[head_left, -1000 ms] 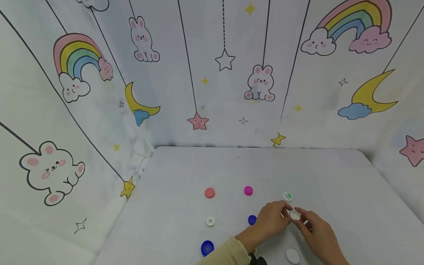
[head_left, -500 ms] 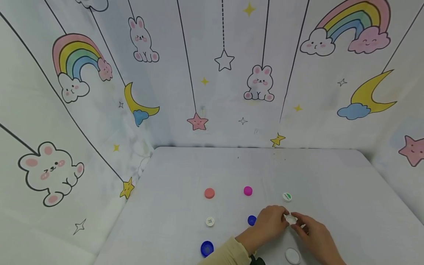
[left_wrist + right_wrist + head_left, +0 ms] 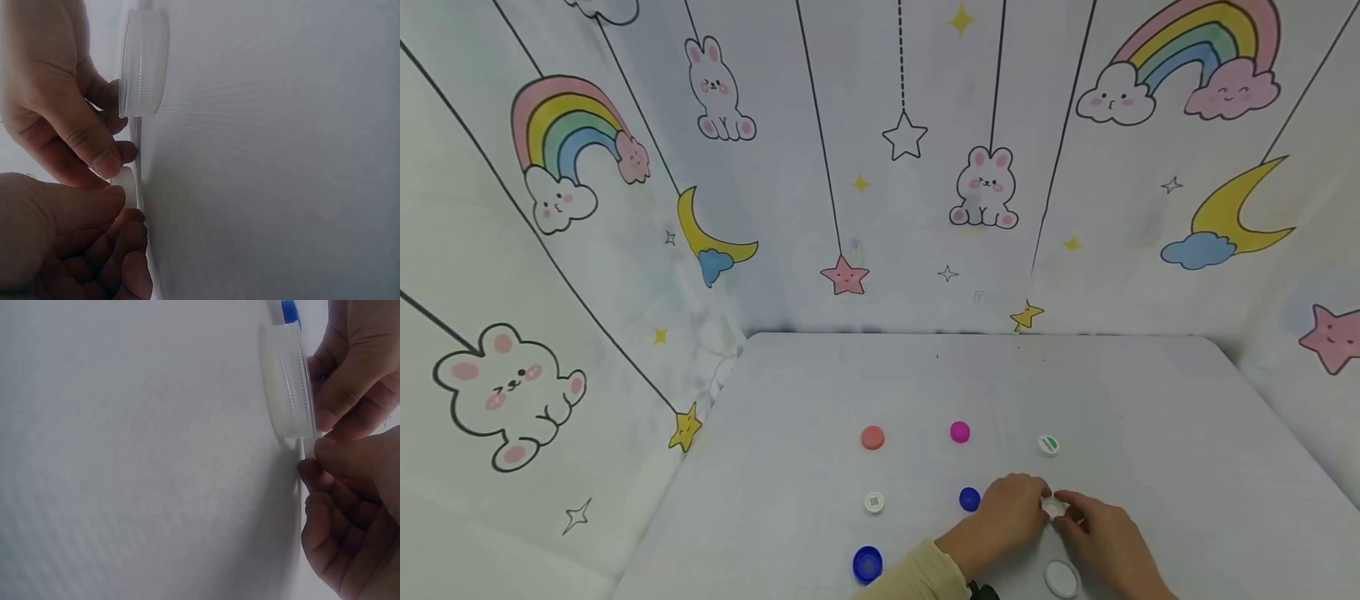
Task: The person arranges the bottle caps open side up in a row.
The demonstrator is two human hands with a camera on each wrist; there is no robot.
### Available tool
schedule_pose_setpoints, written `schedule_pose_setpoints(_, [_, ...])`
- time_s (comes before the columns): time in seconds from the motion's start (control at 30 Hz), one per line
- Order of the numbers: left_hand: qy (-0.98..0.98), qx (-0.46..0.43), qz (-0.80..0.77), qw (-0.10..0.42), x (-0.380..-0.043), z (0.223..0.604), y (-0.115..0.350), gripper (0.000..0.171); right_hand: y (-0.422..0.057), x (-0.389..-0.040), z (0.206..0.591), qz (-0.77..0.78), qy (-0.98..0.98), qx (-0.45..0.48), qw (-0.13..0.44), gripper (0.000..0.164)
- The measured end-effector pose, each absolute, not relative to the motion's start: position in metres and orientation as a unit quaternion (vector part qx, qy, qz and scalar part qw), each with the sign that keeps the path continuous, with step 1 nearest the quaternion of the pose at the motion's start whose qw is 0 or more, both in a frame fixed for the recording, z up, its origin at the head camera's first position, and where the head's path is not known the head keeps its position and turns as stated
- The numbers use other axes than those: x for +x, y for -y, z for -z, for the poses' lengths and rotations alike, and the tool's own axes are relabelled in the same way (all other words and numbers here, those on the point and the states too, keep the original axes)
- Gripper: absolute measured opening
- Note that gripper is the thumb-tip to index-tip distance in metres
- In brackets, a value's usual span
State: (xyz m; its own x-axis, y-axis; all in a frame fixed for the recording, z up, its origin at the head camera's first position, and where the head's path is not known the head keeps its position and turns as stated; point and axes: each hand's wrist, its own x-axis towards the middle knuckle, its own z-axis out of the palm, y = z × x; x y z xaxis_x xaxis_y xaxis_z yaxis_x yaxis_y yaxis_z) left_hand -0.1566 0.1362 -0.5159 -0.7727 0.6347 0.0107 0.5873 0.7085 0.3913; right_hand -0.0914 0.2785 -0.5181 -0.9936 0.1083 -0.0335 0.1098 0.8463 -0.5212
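Observation:
Between my two hands, low over the white table, is a small white bottle cap (image 3: 1054,507). My left hand (image 3: 1015,510) pinches it from the left. My right hand (image 3: 1105,533) holds its other side between thumb and fingers. In the left wrist view the cap (image 3: 128,187) stands on edge beside the left thumb, close to the tabletop. Fingers cover most of it in the right wrist view. A larger whitish, ribbed lid (image 3: 1062,579) lies just in front of the hands and shows from the side in the left wrist view.
Other caps lie spaced out on the table (image 3: 805,392): coral (image 3: 872,437), magenta (image 3: 960,432), white and green (image 3: 1048,445), small white (image 3: 874,502), blue (image 3: 969,499) and a larger blue one (image 3: 867,565). A patterned cloth wall (image 3: 880,208) rises behind.
Both hands have come down and slightly nearer with the white bottle cap, which is now lower, close to the table. The other caps lie where they were.

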Motion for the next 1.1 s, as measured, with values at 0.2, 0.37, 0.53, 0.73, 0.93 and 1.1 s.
schedule_pose_setpoints(0.2, [-0.921,0.331,-0.191,0.080,-0.1541,0.5150,-0.1368,0.021,-0.2778,-0.0915,0.5181,0.270,-0.960,0.069,0.017,0.037])
schedule_pose_setpoints(0.37, [-0.923,0.321,-0.190,0.090,-0.1522,0.5139,-0.1366,0.022,-0.2773,-0.0916,0.5191,0.269,-0.960,0.075,0.022,0.037])
schedule_pose_setpoints(0.53, [-0.925,0.314,-0.190,0.095,-0.1512,0.5132,-0.1369,0.022,-0.2776,-0.0905,0.5194,0.268,-0.961,0.069,0.020,0.037])
schedule_pose_setpoints(0.73, [-0.925,0.311,-0.198,0.096,-0.1504,0.5126,-0.1367,0.020,-0.2773,-0.0903,0.5189,0.266,-0.962,0.067,0.019,0.036])
schedule_pose_setpoints(0.93, [-0.924,0.310,-0.208,0.082,-0.1536,0.5191,-0.1351,0.026,-0.2772,-0.0894,0.5160,0.266,-0.961,0.070,0.022,0.039])
schedule_pose_setpoints(1.1, [-0.927,0.312,-0.202,0.057,-0.1589,0.5162,-0.1296,0.028,-0.2762,-0.0896,0.5107,0.271,-0.960,0.071,0.016,0.040])
